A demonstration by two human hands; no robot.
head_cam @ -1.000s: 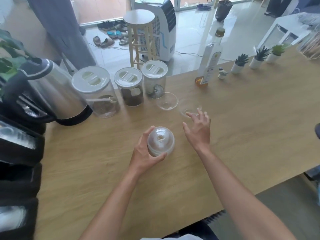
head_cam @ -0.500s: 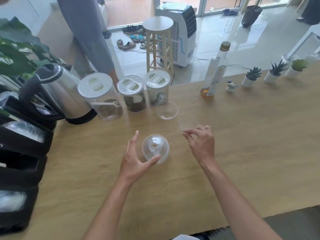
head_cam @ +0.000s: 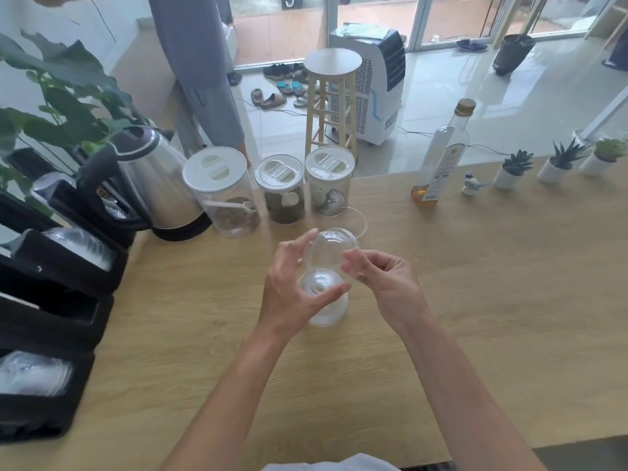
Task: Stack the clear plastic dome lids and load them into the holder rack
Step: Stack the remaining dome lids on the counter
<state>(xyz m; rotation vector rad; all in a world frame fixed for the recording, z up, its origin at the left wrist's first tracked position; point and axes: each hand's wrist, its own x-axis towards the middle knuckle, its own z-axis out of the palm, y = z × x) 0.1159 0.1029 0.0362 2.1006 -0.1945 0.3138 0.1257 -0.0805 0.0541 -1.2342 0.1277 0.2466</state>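
Stacking step: pinching tilted clear plastic dome lid (head_cam: 331, 248) in both hands (head_cam: 292, 280) (head_cam: 380, 277) at frame centre, next seating it squarely over the clear lid stack (head_cam: 323, 300) below

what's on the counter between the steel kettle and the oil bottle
In the head view, three clear canisters with white lids stand in a row between the kettle and the oil bottle.

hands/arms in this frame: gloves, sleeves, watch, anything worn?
Nothing worn that shows. Left hand and right hand are bare: no gloves, rings or watch visible. Both forearms are bare to the frame's bottom edge, no sleeves. A bit of white clothing shows at bottom centre.
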